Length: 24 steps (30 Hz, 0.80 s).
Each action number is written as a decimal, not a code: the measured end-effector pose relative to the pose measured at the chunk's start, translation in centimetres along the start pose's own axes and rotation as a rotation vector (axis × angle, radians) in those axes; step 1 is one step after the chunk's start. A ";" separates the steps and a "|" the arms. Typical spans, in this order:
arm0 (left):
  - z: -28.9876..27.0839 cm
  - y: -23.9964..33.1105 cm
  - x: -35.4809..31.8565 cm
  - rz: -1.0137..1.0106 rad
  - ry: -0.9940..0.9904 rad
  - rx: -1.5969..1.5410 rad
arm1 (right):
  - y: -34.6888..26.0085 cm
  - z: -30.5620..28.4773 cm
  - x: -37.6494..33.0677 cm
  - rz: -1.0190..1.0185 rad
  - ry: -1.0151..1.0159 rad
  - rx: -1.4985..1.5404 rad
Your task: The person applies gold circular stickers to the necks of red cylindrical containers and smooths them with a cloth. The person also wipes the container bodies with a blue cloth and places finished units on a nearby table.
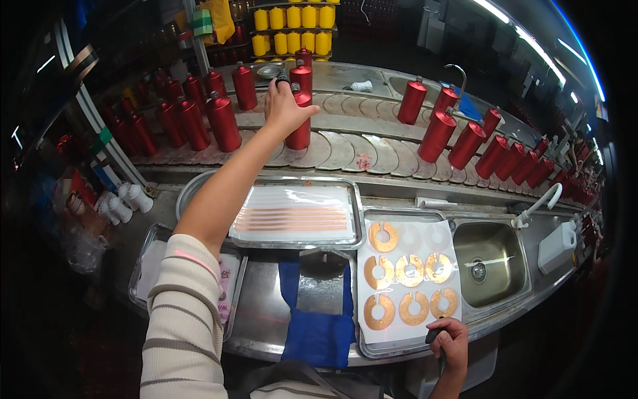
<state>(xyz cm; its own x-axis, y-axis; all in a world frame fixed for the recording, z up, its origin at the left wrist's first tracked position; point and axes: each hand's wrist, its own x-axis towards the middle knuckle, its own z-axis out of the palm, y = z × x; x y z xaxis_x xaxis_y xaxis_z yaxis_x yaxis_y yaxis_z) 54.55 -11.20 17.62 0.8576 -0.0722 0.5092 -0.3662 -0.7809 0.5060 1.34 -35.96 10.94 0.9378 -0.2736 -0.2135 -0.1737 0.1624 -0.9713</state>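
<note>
The dim room (pixel 392 40) held a plated conveyor (pixel 387 154) and, nearer, a steel table (pixel 260 302) with a sheet-lined tray (pixel 405 214). A red bottle (pixel 298 137) stood upright on the conveyor, partly behind the left grip (pixel 286 110), thumb spread; whether that grip held anything, I could not tell. A careless brush might have toppled the bottle. The right grip (pixel 453 342) hung near gold C-shaped pieces (pixel 369 312), which a slip of its clasped dark tool (pixel 434 334) might have scratched
</note>
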 end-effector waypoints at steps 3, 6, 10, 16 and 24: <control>5.9 -0.7 4.6 -0.075 0.085 0.083 | -0.4 0.8 1.8 -0.069 0.016 -0.135; 10.2 -1.9 4.8 -0.112 -0.062 -0.091 | -0.8 2.1 2.7 -0.041 0.084 -0.147; 9.7 -3.5 3.8 0.018 0.140 -0.206 | -0.5 2.8 4.0 0.051 0.040 -0.057; -6.5 -2.9 -4.3 0.260 -0.024 -0.427 | -0.4 6.9 4.8 0.091 -0.017 -0.026; -26.4 -6.9 -22.0 0.080 -0.531 -0.769 | -0.8 9.8 8.3 0.020 0.082 -0.441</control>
<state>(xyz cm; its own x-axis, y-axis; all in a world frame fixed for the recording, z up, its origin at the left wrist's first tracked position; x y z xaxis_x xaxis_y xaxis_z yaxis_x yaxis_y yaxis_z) 28.65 12.20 21.29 0.8025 -0.5299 0.2742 -0.4072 -0.1504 0.9009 12.18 -29.10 10.94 0.9092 -0.3515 -0.2233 -0.3199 -0.2463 -0.9149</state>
